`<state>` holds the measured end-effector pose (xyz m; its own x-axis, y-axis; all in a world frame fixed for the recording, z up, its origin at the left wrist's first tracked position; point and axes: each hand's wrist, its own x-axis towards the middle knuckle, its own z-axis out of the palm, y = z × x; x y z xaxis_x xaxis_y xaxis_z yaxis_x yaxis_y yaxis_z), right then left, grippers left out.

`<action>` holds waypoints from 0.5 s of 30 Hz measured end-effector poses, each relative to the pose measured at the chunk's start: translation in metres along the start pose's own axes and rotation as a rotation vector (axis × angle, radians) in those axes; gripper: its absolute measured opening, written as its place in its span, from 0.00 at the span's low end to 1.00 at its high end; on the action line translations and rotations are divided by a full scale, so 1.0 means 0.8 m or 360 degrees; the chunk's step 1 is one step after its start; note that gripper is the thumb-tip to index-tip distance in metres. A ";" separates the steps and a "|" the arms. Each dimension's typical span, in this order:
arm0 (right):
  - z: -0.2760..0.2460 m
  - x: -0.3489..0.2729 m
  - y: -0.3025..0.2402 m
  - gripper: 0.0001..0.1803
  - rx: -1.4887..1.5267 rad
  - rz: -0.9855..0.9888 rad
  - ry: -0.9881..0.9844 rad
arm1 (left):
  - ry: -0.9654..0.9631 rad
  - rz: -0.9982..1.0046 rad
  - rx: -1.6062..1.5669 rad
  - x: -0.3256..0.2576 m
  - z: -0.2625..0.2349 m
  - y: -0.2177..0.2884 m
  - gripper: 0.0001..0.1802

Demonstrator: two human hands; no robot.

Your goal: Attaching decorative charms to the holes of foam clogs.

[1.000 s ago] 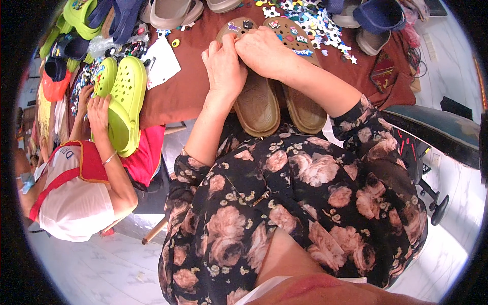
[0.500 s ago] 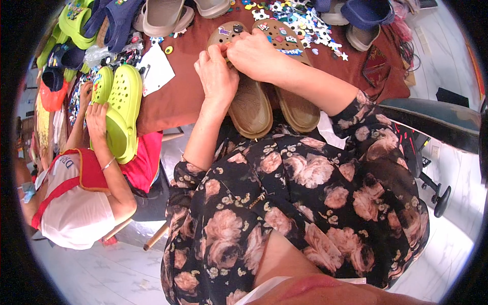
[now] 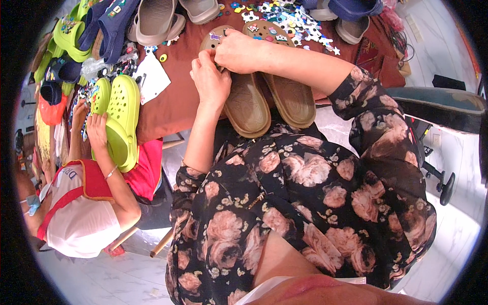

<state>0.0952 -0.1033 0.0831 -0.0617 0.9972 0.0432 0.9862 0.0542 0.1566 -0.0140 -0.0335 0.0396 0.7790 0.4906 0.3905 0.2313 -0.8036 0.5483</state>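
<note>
Two brown clogs lie side by side at the table's near edge, heels toward me: the left clog [image 3: 247,109] and the right clog [image 3: 294,99]. Small decorative charms [image 3: 268,35] dot their perforated tops. My left hand [image 3: 210,81] is closed at the left clog's upper, its fingertips pressed against the left side. Over the same upper lies my right hand [image 3: 239,52], fingers curled down onto the holes; whatever is under the fingertips is hidden. My right forearm crosses above the right clog.
Loose charms [image 3: 297,23] are scattered at the back of the brown-covered table [image 3: 170,109]. Grey clogs [image 3: 155,20] and navy clogs [image 3: 356,7] stand around them. At left, a co-worker's hand [image 3: 96,129] touches lime-green clogs [image 3: 124,109] near white paper [image 3: 152,79]. A dark chair [image 3: 437,104] is at right.
My right hand has shifted on the left clog's upper and now covers the dark charm seen there before. The whole view has turned slightly. Both hands stay on that clog.
</note>
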 end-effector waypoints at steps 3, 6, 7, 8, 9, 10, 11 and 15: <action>-0.005 -0.003 -0.002 0.07 -0.0019 -0.0048 -0.0127 | -0.0094 -0.0054 -0.0048 0.006 -0.002 -0.001 0.24; 0.000 -0.001 -0.002 0.07 -0.0039 0.0005 -0.0103 | -0.0108 0.0013 0.0042 0.005 -0.001 0.000 0.24; -0.001 0.000 0.003 0.07 0.0087 0.0002 -0.0157 | -0.0103 0.0064 0.0096 0.003 -0.001 0.000 0.24; -0.002 0.001 0.008 0.06 0.0213 0.0000 -0.0212 | -0.0103 0.0059 0.0097 0.002 0.001 -0.002 0.24; -0.003 0.001 0.012 0.06 0.0214 -0.0004 -0.0214 | -0.0030 0.0142 0.0119 0.000 0.004 -0.002 0.24; -0.004 0.002 0.016 0.06 0.0253 -0.0007 -0.0221 | 0.0042 0.0225 0.0142 -0.001 0.007 -0.002 0.24; -0.004 0.002 0.019 0.06 0.0292 -0.0010 -0.0227 | 0.0043 0.0221 0.0142 -0.002 0.009 -0.001 0.24; -0.006 -0.004 0.018 0.05 0.0380 0.0051 -0.0169 | 0.0160 0.0233 0.0286 -0.006 0.018 0.003 0.24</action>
<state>0.1089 -0.1061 0.0899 -0.0260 0.9978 -0.0615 0.9965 0.0209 -0.0813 -0.0089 -0.0431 0.0281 0.7521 0.3883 0.5325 0.2269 -0.9112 0.3439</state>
